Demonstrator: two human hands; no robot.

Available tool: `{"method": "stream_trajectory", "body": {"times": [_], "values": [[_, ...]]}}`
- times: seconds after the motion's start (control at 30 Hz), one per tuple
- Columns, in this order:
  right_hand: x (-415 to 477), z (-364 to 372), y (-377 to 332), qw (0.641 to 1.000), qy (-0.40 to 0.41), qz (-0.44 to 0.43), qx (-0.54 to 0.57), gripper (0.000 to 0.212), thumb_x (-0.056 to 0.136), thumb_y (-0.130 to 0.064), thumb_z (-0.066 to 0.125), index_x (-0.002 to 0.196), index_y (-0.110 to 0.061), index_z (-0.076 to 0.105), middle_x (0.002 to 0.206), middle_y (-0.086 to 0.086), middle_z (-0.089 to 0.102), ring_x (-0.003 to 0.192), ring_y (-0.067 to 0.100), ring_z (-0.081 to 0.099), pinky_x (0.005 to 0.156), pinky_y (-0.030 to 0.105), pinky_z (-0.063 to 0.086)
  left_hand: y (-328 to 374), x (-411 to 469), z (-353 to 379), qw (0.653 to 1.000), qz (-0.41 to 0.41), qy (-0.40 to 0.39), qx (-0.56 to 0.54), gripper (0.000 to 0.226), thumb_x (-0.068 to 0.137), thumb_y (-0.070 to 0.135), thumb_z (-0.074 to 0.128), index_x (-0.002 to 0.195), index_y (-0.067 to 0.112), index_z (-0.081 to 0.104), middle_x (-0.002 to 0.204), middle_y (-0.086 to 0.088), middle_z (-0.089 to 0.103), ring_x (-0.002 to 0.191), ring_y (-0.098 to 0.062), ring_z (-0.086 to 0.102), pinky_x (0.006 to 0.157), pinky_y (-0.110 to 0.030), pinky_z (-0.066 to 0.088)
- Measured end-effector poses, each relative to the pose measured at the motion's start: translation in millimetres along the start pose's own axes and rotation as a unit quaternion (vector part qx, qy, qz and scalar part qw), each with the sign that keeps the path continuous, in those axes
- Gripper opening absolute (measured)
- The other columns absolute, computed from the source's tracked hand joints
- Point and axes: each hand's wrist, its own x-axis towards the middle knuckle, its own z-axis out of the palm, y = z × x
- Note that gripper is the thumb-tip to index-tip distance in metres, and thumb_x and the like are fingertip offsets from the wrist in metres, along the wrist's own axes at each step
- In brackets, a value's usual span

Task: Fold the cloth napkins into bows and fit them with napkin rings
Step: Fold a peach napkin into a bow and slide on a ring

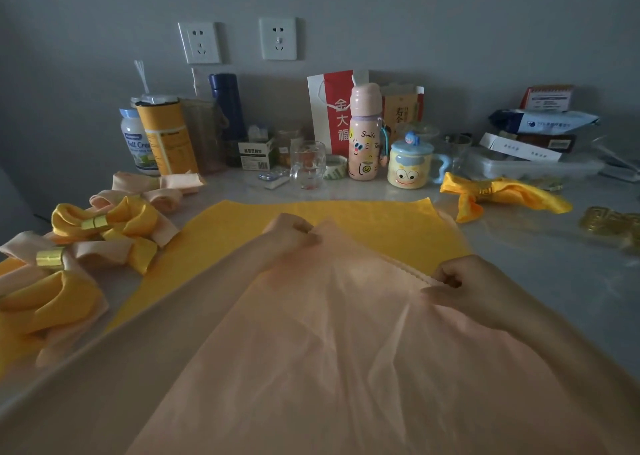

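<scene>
Ringed bows (104, 224) lie by the worktop's (540, 264) left edge, and another bow (498, 191) lies near its right. The left hand (294, 233) and right hand (464, 286) pinch a peach napkin's (346, 344) far edge, fingers curled on it, above a flat yellow napkin (363, 217). This fold seems barely begun.

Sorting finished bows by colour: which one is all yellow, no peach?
The bow lying alone on the right, near the smiley mug; every bow in the left pile has peach in it.

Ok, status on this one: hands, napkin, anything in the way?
Both busy: left hand and right hand pinch the peach napkin at its far edge. Under it, yellow napkin lies flat. Off left, finished bows, not blocking.
</scene>
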Motion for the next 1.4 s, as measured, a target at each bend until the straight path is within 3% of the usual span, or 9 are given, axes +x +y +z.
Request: {"method": "stream_trajectory", "body": {"times": [0.3,0.4,0.53,0.63,0.9,1.03,1.13,1.27,1.4], "values": [[1,8,5,0.998,0.059,0.020,-0.025,0.041,0.089,-0.035,0.060,0.056,-0.014,0.050,0.058,0.002,0.051,0.059,0.014,0.050,0.055,0.028,0.032,-3,10,7,0.999,-0.010,0.040,-0.020,0.027,0.087,0.029,0.066,0.099,0.006,0.070,0.101,-0.007,0.063,0.089,-0.022,0.057,0.073,-0.026,0.043],[-1,9,6,0.996,0.060,0.029,-0.052,0.043,0.090,-0.040,0.056,0.058,-0.013,0.049,0.060,0.004,0.053,0.065,0.022,0.055,0.058,0.032,0.037,-2,10,12,0.996,-0.008,0.082,0.024,0.022,0.092,0.027,0.059,0.095,0.007,0.069,0.094,-0.004,0.061,0.081,-0.019,0.055,0.060,-0.024,0.041],[-4,-3,7,0.999,-0.002,0.039,-0.031,0.029,0.087,-0.033,0.063,0.071,-0.009,0.059,0.070,0.002,0.057,0.065,0.012,0.052,0.055,0.025,0.033,-4,13,23,0.988,-0.006,0.122,0.091,0.024,0.096,0.024,0.049,0.081,0.012,0.063,0.085,-0.004,0.058,0.071,-0.020,0.052,0.062,-0.025,0.041],[-6,-9,11,0.999,-0.008,0.032,-0.034,0.026,0.086,-0.031,0.065,0.070,-0.010,0.061,0.067,-0.003,0.055,0.062,0.007,0.050,0.053,0.023,0.031,-6,17,27,0.986,-0.010,0.141,0.090,0.023,0.096,0.024,0.049,0.088,0.012,0.066,0.088,-0.005,0.059,0.079,-0.024,0.055,0.070,-0.028,0.046],[-1,7,15,0.994,0.066,0.039,-0.078,0.046,0.096,-0.042,0.041,0.058,-0.018,0.038,0.060,0.001,0.043,0.069,0.025,0.052,0.061,0.033,0.035,-6,26,27,0.980,-0.026,0.154,0.120,0.024,0.096,0.023,0.048,0.082,0.009,0.061,0.074,-0.003,0.055,0.065,-0.019,0.050,0.059,-0.027,0.040],[4,9,16,0.977,0.084,0.066,-0.183,0.050,0.095,-0.054,0.028,0.067,-0.016,0.043,0.068,0.002,0.047,0.080,0.027,0.057,0.066,0.034,0.039,-5,29,31,0.955,0.036,0.213,0.203,0.023,0.099,0.014,0.037,0.088,0.008,0.057,0.087,-0.008,0.057,0.081,-0.027,0.052,0.075,-0.033,0.037],[2,-14,29,0.992,0.006,0.110,-0.060,0.048,0.087,-0.056,0.049,0.067,-0.013,0.049,0.070,0.002,0.055,0.068,0.018,0.054,0.059,0.031,0.035,-14,33,33,0.933,0.056,0.248,0.254,0.026,0.099,0.011,0.032,0.100,0.004,0.057,0.100,-0.013,0.060,0.098,-0.030,0.053,0.085,-0.036,0.032],[-10,-35,46,0.994,-0.031,0.104,-0.030,0.019,0.083,-0.022,0.067,0.071,-0.007,0.060,0.072,0.004,0.060,0.065,0.014,0.053,0.059,0.030,0.036,-14,35,28,0.927,0.050,0.226,0.295,0.026,0.100,0.018,0.034,0.112,0.004,0.053,0.118,-0.015,0.056,0.111,-0.031,0.048,0.093,-0.040,0.032],[-6,-30,58,0.995,0.006,0.092,-0.044,0.030,0.087,-0.024,0.063,0.068,-0.001,0.058,0.071,0.011,0.059,0.072,0.021,0.055,0.060,0.031,0.034,9,-6,43,0.929,0.118,0.149,0.317,0.040,0.099,0.033,0.038,0.134,0.012,0.041,0.138,-0.008,0.043,0.128,-0.026,0.036,0.102,-0.039,0.029]]}}
